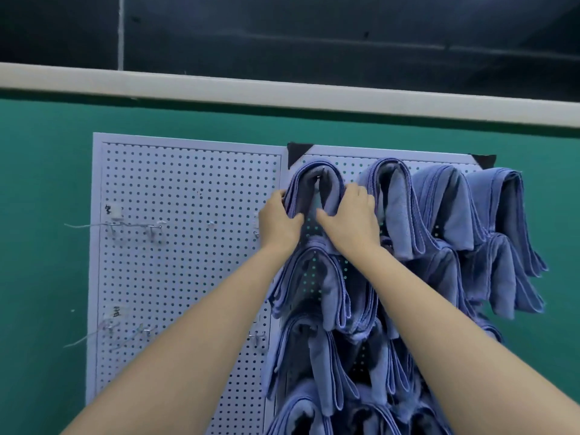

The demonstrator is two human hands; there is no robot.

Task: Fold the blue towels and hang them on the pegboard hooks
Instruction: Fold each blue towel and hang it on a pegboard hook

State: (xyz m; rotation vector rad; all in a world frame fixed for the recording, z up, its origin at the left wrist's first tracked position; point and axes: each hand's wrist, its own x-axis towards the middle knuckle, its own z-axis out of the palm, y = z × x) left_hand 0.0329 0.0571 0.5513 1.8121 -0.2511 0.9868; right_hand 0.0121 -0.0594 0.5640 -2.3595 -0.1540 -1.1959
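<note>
A folded blue towel drapes over a hook at the top left corner of the right pegboard. My left hand grips its left hanging side, and my right hand grips its right hanging side. The hook itself is mostly hidden under the cloth. Several more folded blue towels hang in rows to the right and below, overlapping one another and covering most of that board.
The left pegboard is white and holds no towels; bare metal hooks and small labels sit on it in two rows. Both boards are mounted on a green wall under a pale ledge.
</note>
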